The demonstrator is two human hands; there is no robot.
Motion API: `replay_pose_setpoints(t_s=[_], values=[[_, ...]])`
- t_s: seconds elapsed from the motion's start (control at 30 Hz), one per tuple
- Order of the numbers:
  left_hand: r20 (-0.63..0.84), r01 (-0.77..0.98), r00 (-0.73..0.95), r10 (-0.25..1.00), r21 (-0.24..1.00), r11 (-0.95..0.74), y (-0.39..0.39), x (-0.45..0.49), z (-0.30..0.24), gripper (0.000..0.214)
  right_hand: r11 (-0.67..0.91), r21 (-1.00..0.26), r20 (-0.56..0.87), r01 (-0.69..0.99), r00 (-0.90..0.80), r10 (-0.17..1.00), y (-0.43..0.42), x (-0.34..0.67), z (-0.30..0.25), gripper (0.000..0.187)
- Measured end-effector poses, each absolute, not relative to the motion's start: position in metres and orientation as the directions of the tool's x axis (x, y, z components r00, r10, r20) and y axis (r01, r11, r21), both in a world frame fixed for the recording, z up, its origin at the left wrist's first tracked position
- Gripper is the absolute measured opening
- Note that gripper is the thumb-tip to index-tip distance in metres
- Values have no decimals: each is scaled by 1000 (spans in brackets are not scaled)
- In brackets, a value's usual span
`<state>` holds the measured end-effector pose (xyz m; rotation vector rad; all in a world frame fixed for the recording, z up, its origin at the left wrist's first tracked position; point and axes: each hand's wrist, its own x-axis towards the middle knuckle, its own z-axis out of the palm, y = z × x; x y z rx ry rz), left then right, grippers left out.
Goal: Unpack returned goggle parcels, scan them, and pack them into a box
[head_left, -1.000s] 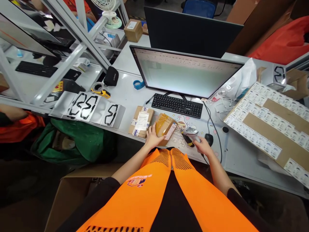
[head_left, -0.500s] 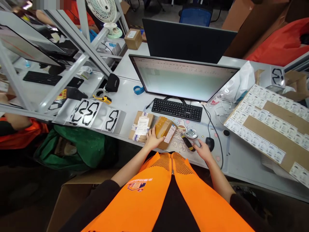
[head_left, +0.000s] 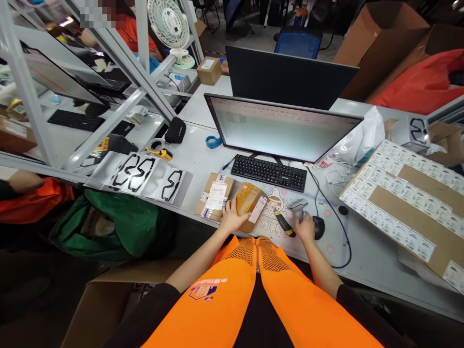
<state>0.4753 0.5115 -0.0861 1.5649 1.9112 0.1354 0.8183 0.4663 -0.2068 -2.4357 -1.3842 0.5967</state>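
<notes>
My left hand (head_left: 232, 217) grips the near left side of a small cardboard box (head_left: 250, 198) wrapped in brown tape, thumb across its front and fingers along its left side. A white label faces right on this box. Just left of it lies a second cardboard box (head_left: 210, 193) with a white printed label, close to my fingers. In my right hand (head_left: 305, 228) is a grey and white barcode scanner (head_left: 297, 207), held by its handle above the desk mat. A yellow and black utility knife (head_left: 284, 224) lies between the scanner and the taped box.
Behind the boxes stand a black keyboard (head_left: 268, 173) and a lit monitor (head_left: 282, 128). A black mouse (head_left: 318, 227) sits right of my right hand, with a cable curving past. A large label-covered cardboard sheet (head_left: 384, 198) covers the right side; several white product boxes (head_left: 184, 188) line the left.
My right hand has shifted slightly right with the scanner, which has turned and now points away from the knife. My left hand stays on the taped box. The view has tilted a little.
</notes>
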Motion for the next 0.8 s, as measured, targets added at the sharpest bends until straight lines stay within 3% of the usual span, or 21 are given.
replay_pose_setpoints(t_s=[0.1,0.17,0.5,0.67,0.8], values=[[-420,845,-70,905,457,278,512,476,-84,112,-494,-444,-142,747,486,862,502,828,-186,61],[-413,854,-68,908,447,267,513,476,-84,111,-419,-448,-116,790,413,903,531,828,-174,60],[-402,862,-74,913,435,261,512,476,-88,110,-286,-270,-377,920,173,910,617,788,-165,62],[-409,868,-68,910,425,256,512,477,-88,110,-253,-230,-369,940,157,916,635,777,-167,71],[-414,851,-67,908,451,268,515,472,-89,111,-257,-286,-274,923,178,945,630,766,-154,58]])
